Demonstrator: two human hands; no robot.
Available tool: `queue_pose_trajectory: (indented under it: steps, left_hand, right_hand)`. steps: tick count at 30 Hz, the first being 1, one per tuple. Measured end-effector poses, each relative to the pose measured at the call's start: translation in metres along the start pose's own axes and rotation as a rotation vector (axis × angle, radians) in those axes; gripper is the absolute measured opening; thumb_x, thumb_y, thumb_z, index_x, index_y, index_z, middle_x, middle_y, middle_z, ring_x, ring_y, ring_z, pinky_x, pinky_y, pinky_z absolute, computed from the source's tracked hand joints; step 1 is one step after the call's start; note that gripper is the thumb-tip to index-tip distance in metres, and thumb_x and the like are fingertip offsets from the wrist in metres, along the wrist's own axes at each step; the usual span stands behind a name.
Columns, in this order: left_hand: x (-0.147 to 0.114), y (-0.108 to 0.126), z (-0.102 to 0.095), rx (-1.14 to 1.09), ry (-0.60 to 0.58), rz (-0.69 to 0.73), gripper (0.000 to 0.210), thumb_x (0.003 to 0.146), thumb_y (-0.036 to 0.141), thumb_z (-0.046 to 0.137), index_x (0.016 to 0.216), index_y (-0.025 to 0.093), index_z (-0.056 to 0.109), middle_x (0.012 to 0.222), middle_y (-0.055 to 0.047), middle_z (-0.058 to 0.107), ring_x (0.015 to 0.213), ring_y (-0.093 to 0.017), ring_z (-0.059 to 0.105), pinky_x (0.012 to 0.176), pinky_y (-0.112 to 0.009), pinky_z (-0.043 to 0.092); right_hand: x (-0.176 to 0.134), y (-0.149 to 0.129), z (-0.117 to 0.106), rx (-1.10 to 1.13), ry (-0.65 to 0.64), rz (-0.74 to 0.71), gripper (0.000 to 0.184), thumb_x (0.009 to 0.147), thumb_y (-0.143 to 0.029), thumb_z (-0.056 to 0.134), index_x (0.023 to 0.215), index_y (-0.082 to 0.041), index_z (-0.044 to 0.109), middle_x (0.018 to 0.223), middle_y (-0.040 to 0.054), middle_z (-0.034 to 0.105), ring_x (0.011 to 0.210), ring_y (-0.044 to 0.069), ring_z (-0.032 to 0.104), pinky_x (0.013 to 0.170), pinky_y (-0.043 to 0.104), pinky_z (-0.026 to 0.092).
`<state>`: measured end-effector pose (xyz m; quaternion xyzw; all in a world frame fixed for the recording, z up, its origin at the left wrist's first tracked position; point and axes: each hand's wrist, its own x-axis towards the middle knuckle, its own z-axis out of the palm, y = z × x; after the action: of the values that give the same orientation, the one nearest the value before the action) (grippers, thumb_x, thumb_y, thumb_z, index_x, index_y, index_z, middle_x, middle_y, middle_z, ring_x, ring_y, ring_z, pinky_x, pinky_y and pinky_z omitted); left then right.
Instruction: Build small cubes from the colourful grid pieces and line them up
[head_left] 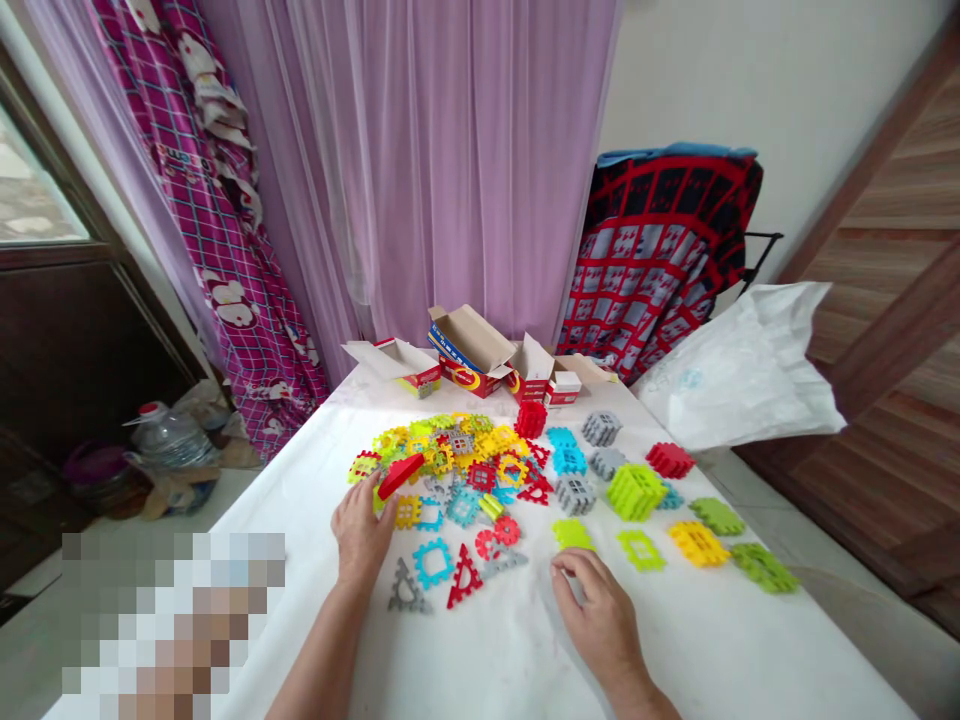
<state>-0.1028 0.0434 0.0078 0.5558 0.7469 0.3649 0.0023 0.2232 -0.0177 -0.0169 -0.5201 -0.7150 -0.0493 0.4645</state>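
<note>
My left hand is closed on a flat red plastic piece at the left edge of a heap of interlocking building pieces. The red piece sticks up tilted between thumb and fingers. My right hand is loosely curled over the white tablecloth, with a gap between thumb and forefinger and nothing visible in it. Just beyond its fingers lies a lime green square piece. Between the hands lie a blue square frame, a red triangle and a grey triangle.
Sorted stacks stand at the right: lime green, grey, blue, yellow and red. Opened cardboard boxes line the far edge. A white plastic bag sits at the right edge.
</note>
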Motion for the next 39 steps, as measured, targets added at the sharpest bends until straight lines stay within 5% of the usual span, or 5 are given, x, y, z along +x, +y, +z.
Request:
queue_pose_trajectory:
  steps: [8,14,24,32,39]
  left_hand:
    - [-0.006,0.025,0.000,0.001,-0.026,0.079,0.027,0.090,0.030,0.048,0.103,0.022,0.070,0.101,-0.009,0.075,0.097,-0.026,0.067,0.092,-0.045,0.043]
    - [-0.035,0.056,0.016,-0.036,-0.133,0.237,0.025,0.089,0.033,0.055,0.109,0.029,0.069,0.109,-0.002,0.074,0.105,-0.020,0.065,0.094,-0.037,0.044]
    - [0.000,-0.018,-0.032,0.181,-0.165,0.092,0.031,0.084,0.030,0.057,0.112,0.022,0.068,0.121,-0.012,0.069,0.114,-0.032,0.060,0.094,-0.047,0.042]
    - [0.003,-0.019,-0.024,0.185,-0.169,0.043,0.036,0.082,0.039,0.059,0.112,0.021,0.066,0.114,-0.013,0.070,0.110,-0.030,0.060,0.093,-0.043,0.042]
    - [-0.010,-0.020,-0.033,-0.033,-0.128,0.018,0.036,0.084,0.050,0.052,0.107,0.024,0.058,0.106,-0.006,0.071,0.095,-0.021,0.069,0.080,-0.034,0.053]
  right_hand:
    - [0.001,0.004,0.005,0.015,0.043,-0.008,0.019,0.091,-0.030,0.049,0.082,-0.022,0.064,0.081,0.0049,0.068,0.075,0.017,0.065,0.070,0.026,0.053]
    - [0.011,0.002,0.014,-0.001,0.065,-0.060,0.019,0.091,-0.031,0.049,0.086,-0.023,0.065,0.086,0.0059,0.070,0.082,0.020,0.068,0.075,0.030,0.053]
    - [0.008,0.005,0.021,0.034,0.008,-0.033,0.021,0.091,-0.031,0.048,0.082,-0.023,0.065,0.084,0.0054,0.070,0.079,0.018,0.067,0.072,0.028,0.054]
    - [0.006,-0.001,0.017,0.075,0.011,-0.014,0.021,0.091,-0.031,0.049,0.081,-0.023,0.065,0.081,0.0053,0.069,0.076,0.018,0.066,0.071,0.028,0.054]
    - [0.005,-0.002,0.010,0.136,0.006,0.075,0.019,0.090,-0.031,0.049,0.080,-0.023,0.064,0.076,0.0035,0.068,0.066,0.015,0.064,0.059,0.024,0.051]
